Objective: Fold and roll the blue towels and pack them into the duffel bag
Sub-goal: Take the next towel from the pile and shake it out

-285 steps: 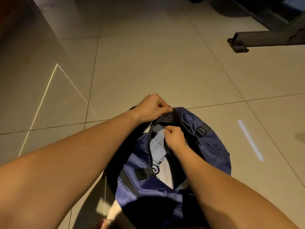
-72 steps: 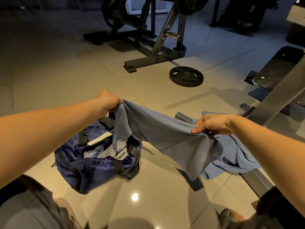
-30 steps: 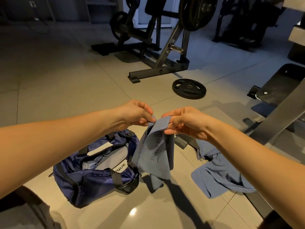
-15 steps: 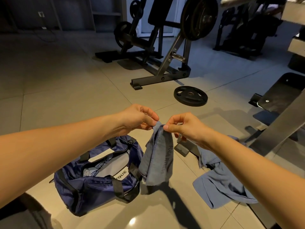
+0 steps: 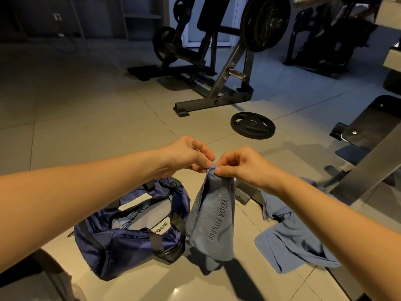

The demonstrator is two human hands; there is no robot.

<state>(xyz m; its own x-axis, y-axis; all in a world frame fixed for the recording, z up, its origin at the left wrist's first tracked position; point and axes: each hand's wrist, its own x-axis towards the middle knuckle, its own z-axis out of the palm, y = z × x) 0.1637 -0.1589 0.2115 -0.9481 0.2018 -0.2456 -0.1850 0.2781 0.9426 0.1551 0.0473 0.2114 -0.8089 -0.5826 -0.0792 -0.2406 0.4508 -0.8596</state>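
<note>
A light blue towel [image 5: 213, 222] printed "YOGA FITNESS" hangs folded in half in the air. My left hand [image 5: 186, 154] and my right hand [image 5: 240, 167] meet at its top edge, each pinching a corner. Below and to the left, the navy duffel bag [image 5: 121, 242] lies open on the tiled floor, with rolled blue towels [image 5: 135, 215] showing inside. A second blue towel [image 5: 293, 240] lies crumpled on the floor at the right, partly draped over a bench foot.
A black weight plate [image 5: 252, 125] lies flat on the floor ahead. Behind it stands a plate-loaded machine frame [image 5: 219, 88]. A bench [image 5: 375, 148] slants along the right side. Bare tiles stretch to the left.
The towel was stretched wide between my hands, then I brought them together, folding it in half. In the last half second the hanging towel has steadied and my grip shifted to the top corners.
</note>
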